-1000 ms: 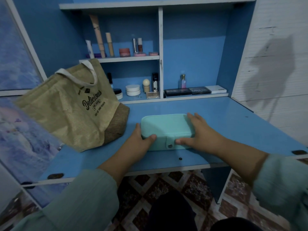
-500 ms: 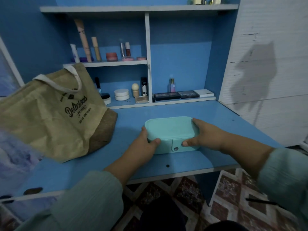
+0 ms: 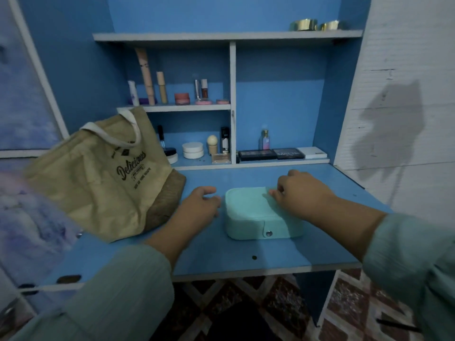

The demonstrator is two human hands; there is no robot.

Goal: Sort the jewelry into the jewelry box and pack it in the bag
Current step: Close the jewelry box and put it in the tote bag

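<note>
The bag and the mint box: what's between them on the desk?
In the head view, only the left hand, between bag and jewelry box.

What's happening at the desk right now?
A person sits at a blue desk with a mint jewelry box, snapped shut, lying in front of them. The left hand rests just beside the box, holding nothing. The right hand is over its far right corner, fingers curled. The tan bag slumps at the left; the box is not yet packed.
</note>
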